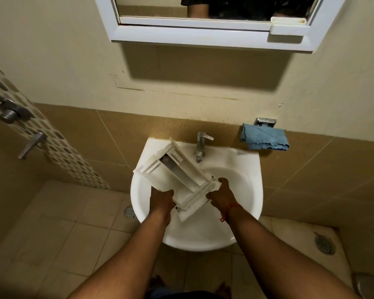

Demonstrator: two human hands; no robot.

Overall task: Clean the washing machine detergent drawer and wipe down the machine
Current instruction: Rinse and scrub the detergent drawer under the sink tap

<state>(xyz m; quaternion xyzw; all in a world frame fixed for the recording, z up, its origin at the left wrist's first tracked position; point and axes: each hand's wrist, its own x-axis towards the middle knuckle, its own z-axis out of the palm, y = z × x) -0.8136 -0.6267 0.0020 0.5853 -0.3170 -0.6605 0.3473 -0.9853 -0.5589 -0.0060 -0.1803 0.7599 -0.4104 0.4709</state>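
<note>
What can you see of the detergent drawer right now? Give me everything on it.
The detergent drawer is white, seemingly hard plastic, long and rectangular, with ribbed walls and open channels; a greyish patch shows inside near its far end. It is held tilted over the sink, lying diagonally, far end toward the back left rim, left of the tap. The left hand and right hand grip its near end. No water is visibly running.

Place: home bathroom.
Basin: white wall-hung sink (242,190) with chrome tap (200,147).
Above: white-framed mirror cabinet (203,35).
Walls: tan tiles, mosaic strip with shower valve (9,113).
Floor: pale tiles, round drain (324,243).
Extras: blue cloth (265,137) on a wall holder.
</note>
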